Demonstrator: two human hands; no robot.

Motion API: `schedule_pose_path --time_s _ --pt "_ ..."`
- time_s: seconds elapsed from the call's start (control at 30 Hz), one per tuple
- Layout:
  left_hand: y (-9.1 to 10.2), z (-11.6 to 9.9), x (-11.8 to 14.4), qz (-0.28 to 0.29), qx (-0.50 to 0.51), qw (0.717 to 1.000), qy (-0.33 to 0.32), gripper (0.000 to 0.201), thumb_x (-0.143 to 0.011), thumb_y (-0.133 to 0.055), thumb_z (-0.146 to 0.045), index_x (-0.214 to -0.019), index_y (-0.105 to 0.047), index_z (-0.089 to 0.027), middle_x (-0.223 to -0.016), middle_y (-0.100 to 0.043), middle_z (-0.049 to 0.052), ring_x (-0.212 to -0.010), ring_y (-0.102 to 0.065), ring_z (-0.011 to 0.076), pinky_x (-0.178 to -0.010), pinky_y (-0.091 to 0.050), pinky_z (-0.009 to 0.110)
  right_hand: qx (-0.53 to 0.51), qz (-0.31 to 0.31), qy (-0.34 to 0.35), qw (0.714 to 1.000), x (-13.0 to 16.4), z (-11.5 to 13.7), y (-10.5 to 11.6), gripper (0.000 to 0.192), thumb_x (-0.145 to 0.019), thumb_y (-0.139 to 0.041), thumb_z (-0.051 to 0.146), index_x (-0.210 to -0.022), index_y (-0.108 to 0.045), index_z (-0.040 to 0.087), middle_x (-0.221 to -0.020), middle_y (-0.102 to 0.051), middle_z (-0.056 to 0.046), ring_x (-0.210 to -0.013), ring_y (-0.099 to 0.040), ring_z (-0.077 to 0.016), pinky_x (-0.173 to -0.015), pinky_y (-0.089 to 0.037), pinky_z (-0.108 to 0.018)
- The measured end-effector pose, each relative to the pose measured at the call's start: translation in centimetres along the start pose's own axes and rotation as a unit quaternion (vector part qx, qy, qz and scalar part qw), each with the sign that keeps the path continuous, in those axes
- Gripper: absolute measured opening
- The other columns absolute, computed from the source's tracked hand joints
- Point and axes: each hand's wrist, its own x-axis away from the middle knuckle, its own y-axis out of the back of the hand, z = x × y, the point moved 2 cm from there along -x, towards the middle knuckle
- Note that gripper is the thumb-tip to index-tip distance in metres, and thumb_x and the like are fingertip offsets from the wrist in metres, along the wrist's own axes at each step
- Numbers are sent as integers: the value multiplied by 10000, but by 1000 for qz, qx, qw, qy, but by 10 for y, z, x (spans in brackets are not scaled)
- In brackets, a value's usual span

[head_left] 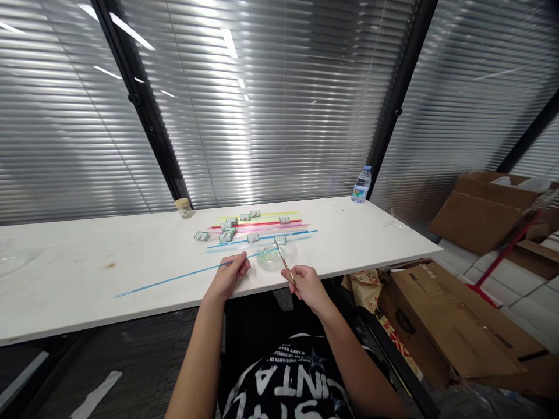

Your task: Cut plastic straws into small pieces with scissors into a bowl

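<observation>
At surface (87, 256) front edge | left hand (227, 277) pinches blue strip (174, 278) lying flat | right hand (307, 285) grips brush (283, 260), tip over clear dish (273, 256) | paper rolls (227, 230) behind

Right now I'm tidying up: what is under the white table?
Under the white table show dark floor, the person's lap, a brown bag and a cardboard box. The tabletop covers whatever lies further back.

Our left hand (228, 278) pinches long blue strip (174, 281) on white table (87, 262); right hand (307, 286) grips small brush (285, 262), tip over clear dish (273, 256) at 12 o'clock of it.
</observation>
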Motion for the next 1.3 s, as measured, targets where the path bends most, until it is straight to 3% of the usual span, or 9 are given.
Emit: schedule_pose_path --time_s 0.33,1.3 --pt "0 0 0 -6 13 1000 -1 445 -739 -678 -552 -589 -598 -142 -515 -439 -23 -515 -370 86 -507 -281 221 9 35 -5 999 3 2 -1 491 -804 -576 599 -583 -433 184 -515 -529 17 -357 -360 -43 -364 -227 -199" --pt "0 0 0 5 -12 1000 -14 391 -733 -700 -503 -602 -636 -140 -539 -474 -7 -529 -401 92 -506 -301 214 19 26 -4 999 -2 -4 -3 486 -757 -632 619 -608 -460 190 -492 -511 33 -357 -351 -55 -372 -214 -213"
